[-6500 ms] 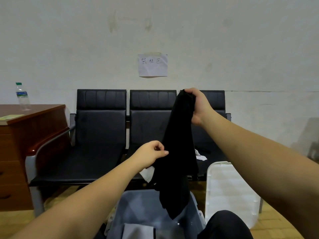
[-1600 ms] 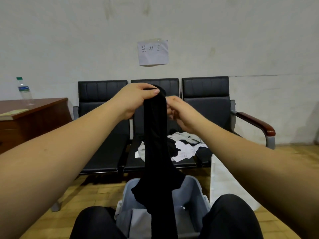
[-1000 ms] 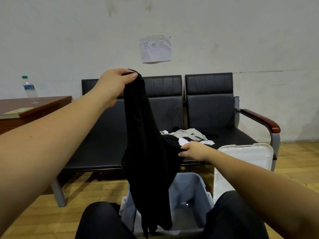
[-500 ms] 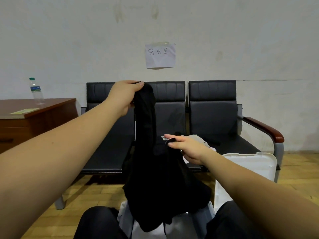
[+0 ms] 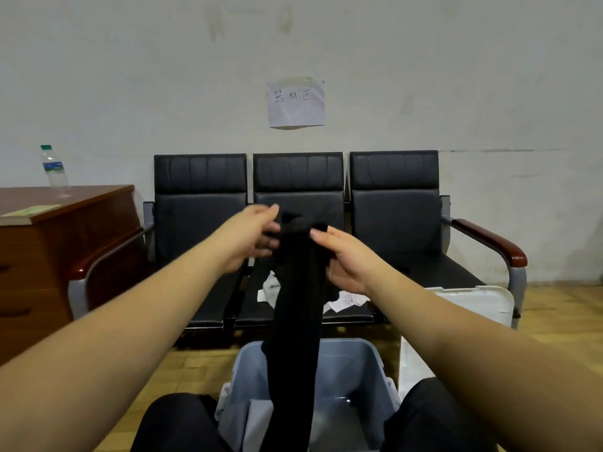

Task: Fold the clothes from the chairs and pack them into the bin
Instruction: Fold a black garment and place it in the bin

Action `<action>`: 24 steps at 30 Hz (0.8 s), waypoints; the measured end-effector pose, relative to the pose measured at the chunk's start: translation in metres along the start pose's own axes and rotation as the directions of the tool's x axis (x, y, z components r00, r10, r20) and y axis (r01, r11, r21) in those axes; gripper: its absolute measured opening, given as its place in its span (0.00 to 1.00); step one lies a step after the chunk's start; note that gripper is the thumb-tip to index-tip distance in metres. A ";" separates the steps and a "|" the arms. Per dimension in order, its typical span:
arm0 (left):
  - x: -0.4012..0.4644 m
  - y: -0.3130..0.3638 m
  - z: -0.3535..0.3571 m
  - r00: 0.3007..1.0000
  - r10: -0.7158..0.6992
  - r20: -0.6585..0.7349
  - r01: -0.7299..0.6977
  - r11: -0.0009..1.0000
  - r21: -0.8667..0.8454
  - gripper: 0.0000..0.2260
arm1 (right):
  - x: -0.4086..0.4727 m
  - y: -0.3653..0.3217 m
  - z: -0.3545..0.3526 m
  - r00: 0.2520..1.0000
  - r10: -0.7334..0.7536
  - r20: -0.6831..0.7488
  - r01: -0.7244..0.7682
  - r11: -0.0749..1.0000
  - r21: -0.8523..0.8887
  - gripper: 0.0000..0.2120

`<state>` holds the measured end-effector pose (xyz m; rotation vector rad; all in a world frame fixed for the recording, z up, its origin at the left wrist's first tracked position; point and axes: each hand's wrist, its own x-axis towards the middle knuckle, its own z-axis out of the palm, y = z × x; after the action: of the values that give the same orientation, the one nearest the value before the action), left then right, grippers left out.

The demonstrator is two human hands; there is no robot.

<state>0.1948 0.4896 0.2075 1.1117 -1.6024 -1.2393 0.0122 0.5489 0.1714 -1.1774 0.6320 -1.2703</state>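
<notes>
A black garment [image 5: 295,321] hangs folded into a long narrow strip over the grey bin [image 5: 365,363] between my knees. My left hand [image 5: 253,238] and my right hand [image 5: 342,256] both pinch its top edge, close together, in front of the middle seat of the black three-seat chairs [image 5: 394,216]. The garment's lower end reaches down into the bin, where a light folded piece [image 5: 249,422] lies at the left. White and grey clothes [image 5: 270,287] lie on the middle seat, partly hidden by the garment and my right hand.
The bin's white lid [image 5: 470,305] leans against the right seat. A brown wooden desk [image 5: 49,243] stands at the left with a water bottle [image 5: 55,169] on it. A paper note [image 5: 296,104] is taped to the wall. The floor is wooden.
My left hand has come down from head height. My right hand has brought the garment's lower part up to meet it, so the garment now hangs halved and narrower.
</notes>
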 end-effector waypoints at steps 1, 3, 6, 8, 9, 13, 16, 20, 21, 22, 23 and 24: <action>-0.004 -0.015 0.000 0.998 -0.064 0.028 0.063 0.997 0.041 0.18 | 0.001 -0.006 -0.001 1.000 -0.023 -0.017 0.024 1.000 0.017 0.08; -0.013 -0.041 0.000 0.972 -0.192 0.137 0.186 0.981 0.057 0.24 | 0.004 -0.015 -0.004 0.998 -0.049 -0.046 0.050 0.998 0.023 0.07; -0.024 -0.067 0.004 0.919 -0.274 0.283 0.286 0.958 -0.004 0.27 | 0.005 -0.022 -0.008 0.997 -0.057 -0.044 0.058 0.998 0.033 0.07; -0.028 -0.079 0.010 0.908 -0.279 0.312 0.307 0.950 -0.046 0.27 | 0.004 -0.026 -0.010 0.997 -0.063 -0.040 0.065 0.996 0.057 0.07; -0.029 -0.084 0.013 0.902 -0.271 0.336 0.312 0.947 -0.074 0.26 | 0.005 -0.027 -0.010 0.997 -0.066 -0.041 0.068 0.996 0.064 0.07; -0.039 -0.090 0.029 0.899 -0.181 0.398 0.325 0.886 -0.331 0.13 | 0.009 -0.032 -0.014 0.995 -0.085 -0.045 0.089 0.991 0.104 0.06; -0.042 -0.091 0.033 0.905 -0.122 0.408 0.333 0.802 -0.497 0.18 | 0.011 -0.036 -0.017 0.993 -0.094 -0.076 0.105 0.984 0.145 0.06; -0.048 -0.097 0.043 0.947 -0.043 0.319 0.250 0.721 -0.647 0.29 | 0.011 -0.039 -0.023 0.989 -0.101 -0.112 0.120 0.976 0.184 0.09; -0.051 -0.099 0.049 0.955 -0.026 0.294 0.224 0.714 -0.664 0.28 | 0.011 -0.037 -0.024 0.989 -0.098 -0.109 0.116 0.977 0.179 0.09; -0.055 -0.100 0.053 0.961 -0.013 0.275 0.200 0.721 -0.663 0.27 | 0.011 -0.036 -0.024 0.990 -0.091 -0.110 0.110 0.979 0.173 0.09; -0.058 -0.100 0.057 0.968 -0.007 0.250 0.172 0.743 -0.646 0.24 | 0.012 -0.034 -0.024 0.990 -0.085 -0.114 0.104 0.980 0.168 0.10; -0.061 -0.100 0.059 0.977 -0.004 0.213 0.138 0.775 -0.617 0.21 | 0.011 -0.032 -0.025 0.990 -0.078 -0.117 0.096 0.982 0.162 0.10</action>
<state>0.1729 0.5501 0.0936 0.6258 -1.1277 -1.8127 -0.0191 0.5343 0.1949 -1.0101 0.5469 -1.4422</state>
